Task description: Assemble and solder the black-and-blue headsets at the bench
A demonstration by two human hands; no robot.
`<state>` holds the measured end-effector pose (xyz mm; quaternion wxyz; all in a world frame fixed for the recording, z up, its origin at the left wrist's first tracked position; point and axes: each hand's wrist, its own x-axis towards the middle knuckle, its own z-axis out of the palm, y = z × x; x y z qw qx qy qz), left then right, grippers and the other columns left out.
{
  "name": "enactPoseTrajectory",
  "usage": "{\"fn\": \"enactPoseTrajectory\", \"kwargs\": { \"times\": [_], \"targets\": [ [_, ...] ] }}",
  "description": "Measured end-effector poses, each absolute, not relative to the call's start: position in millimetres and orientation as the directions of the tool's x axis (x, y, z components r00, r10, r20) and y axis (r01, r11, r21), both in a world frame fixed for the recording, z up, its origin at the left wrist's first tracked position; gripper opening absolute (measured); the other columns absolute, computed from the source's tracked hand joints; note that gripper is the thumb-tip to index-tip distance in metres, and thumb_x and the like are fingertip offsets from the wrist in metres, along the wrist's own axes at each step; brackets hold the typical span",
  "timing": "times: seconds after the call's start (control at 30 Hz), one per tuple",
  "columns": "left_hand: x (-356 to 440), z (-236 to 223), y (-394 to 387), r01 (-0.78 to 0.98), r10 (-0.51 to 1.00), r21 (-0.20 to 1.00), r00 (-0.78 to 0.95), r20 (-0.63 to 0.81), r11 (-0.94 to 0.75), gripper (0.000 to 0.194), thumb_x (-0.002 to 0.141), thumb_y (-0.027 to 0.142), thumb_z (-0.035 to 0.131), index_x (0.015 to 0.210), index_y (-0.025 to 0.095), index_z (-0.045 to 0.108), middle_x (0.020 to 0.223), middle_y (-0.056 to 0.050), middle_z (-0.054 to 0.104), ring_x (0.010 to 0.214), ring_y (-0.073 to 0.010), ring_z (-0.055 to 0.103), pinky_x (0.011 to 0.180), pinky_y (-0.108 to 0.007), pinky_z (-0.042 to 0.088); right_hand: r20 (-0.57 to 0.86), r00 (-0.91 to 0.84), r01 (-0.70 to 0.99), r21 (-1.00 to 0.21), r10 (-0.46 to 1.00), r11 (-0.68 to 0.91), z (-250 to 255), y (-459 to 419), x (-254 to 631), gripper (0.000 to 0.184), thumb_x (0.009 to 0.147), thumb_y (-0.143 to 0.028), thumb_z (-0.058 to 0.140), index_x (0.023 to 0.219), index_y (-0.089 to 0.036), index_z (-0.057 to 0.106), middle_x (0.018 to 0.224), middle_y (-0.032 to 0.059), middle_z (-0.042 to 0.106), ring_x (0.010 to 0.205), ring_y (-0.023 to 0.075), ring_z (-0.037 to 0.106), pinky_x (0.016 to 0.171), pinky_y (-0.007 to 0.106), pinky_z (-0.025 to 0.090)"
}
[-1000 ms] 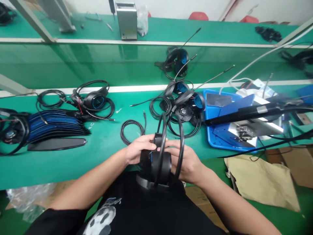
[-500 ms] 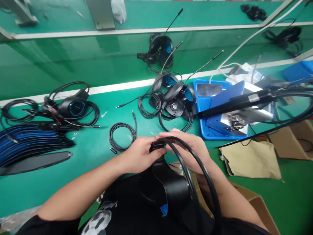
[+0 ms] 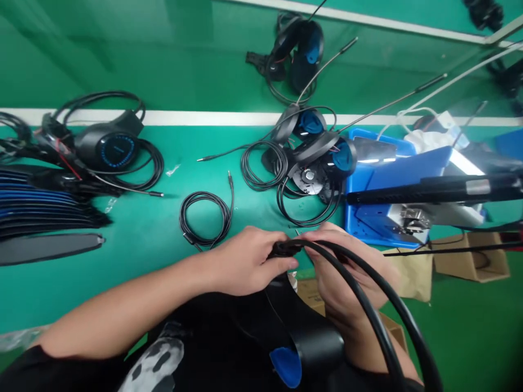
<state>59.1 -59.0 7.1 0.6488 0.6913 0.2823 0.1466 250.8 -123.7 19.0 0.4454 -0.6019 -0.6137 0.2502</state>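
Note:
A black headset (image 3: 382,310) is between my hands, its two curved headband tubes arching down to the lower right. My left hand (image 3: 253,264) is closed round the dark end piece where the tubes meet. With fingers pinched at the same joint, my right hand (image 3: 347,267) grips the headset; what lies between those fingertips is hidden. Below hangs a wide black band (image 3: 318,345) with a blue patch on its underside, close against my dark shirt. Just beyond my left hand, a coiled black cable (image 3: 206,218) lies on the green table (image 3: 163,277).
Part-built headsets (image 3: 312,152) with boom microphones stand beyond my hands. Another headset (image 3: 116,149) sits left, by a stack of blue-black bands (image 3: 44,201). At right, a blue tray (image 3: 353,223) holds a metal fixture, a long black tool (image 3: 420,190) above it. Cardboard boxes (image 3: 469,258) stand lower right.
The view has shifted, bringing the table things nearer. My hands and the headset sit farther right in view. My right hand has turned, its fingers now at the tube end.

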Motion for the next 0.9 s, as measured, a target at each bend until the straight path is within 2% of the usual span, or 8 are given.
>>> {"fn": "enactPoseTrajectory", "kwargs": {
  "times": [0.13,0.3,0.37,0.47,0.6,0.73,0.9],
  "targets": [
    [60,1,-53,0.228,0.591,0.973,0.783,-0.195,0.018,0.021,0.098,0.033,0.059,0.089,0.015,0.066,0.070,0.001,0.059,0.062,-0.0127,0.052,0.060,-0.024,0.042,0.168,0.124,0.494,-0.865,0.978,0.086,19,-119,255,0.010,0.091,-0.027,0.076,0.099,-0.027,0.081,0.088,0.0039,0.080,0.074,0.0207,0.076,0.065,0.031,0.064],
    [64,-6,-49,0.182,0.570,0.981,0.801,-0.185,0.064,0.022,0.097,0.033,0.059,0.096,0.015,0.072,0.084,-0.001,0.070,0.077,-0.0156,0.062,0.071,-0.026,0.050,-0.019,0.103,0.401,-0.914,0.995,-0.059,13,-111,256,0.008,0.091,-0.030,0.076,0.095,-0.029,0.083,0.086,0.0006,0.081,0.065,0.0151,0.072,0.059,0.025,0.060],
    [68,-7,-49,0.178,0.557,0.979,0.805,-0.203,0.100,0.023,0.097,0.034,0.059,0.097,0.015,0.072,0.087,-0.002,0.073,0.080,-0.0168,0.065,0.075,-0.027,0.052,-0.033,0.157,0.361,-0.928,0.987,-0.089,10,-109,253,0.003,0.086,-0.029,0.081,0.085,-0.028,0.084,0.081,0.0000,0.080,0.064,0.0152,0.072,0.058,0.025,0.059],
    [74,-10,-48,0.222,0.531,0.966,0.807,-0.258,0.131,0.024,0.097,0.033,0.060,0.089,0.015,0.073,0.084,-0.001,0.073,0.078,-0.0166,0.066,0.073,-0.026,0.051,-0.067,0.277,0.292,-0.944,0.958,-0.151,9,-105,247,0.008,0.081,-0.030,0.085,0.075,-0.025,0.082,0.071,0.0002,0.077,0.055,0.0150,0.068,0.049,0.025,0.055],
    [79,-16,-49,0.299,0.564,0.949,0.768,-0.302,0.102,0.021,0.096,0.031,0.062,0.085,0.015,0.071,0.077,0.000,0.070,0.072,-0.0154,0.063,0.067,-0.025,0.046,-0.085,0.350,0.329,-0.921,0.933,-0.208,11,-98,244,0.015,0.079,-0.034,0.085,0.070,-0.024,0.081,0.064,0.0009,0.074,0.049,0.0144,0.063,0.042,0.025,0.050],
    [82,-28,-50,0.301,0.580,0.947,0.755,-0.307,0.109,0.020,0.096,0.032,0.063,0.089,0.016,0.072,0.080,0.000,0.072,0.074,-0.0160,0.063,0.070,-0.026,0.047,-0.099,0.328,0.377,-0.898,0.940,-0.226,7,-94,248,0.016,0.080,-0.036,0.083,0.072,-0.023,0.083,0.060,0.0008,0.072,0.050,0.0134,0.064,0.044,0.023,0.050],
    [84,-42,-47,0.298,0.567,0.944,0.757,-0.324,0.141,0.021,0.096,0.033,0.062,0.091,0.015,0.073,0.086,-0.003,0.075,0.079,-0.0183,0.067,0.075,-0.027,0.050,-0.261,0.225,0.172,-0.938,0.939,-0.302,-10,-93,259,0.015,0.081,-0.036,0.085,0.081,-0.021,0.083,0.052,-0.0029,0.064,0.041,0.0096,0.052,0.038,0.022,0.039]
  ]
}}
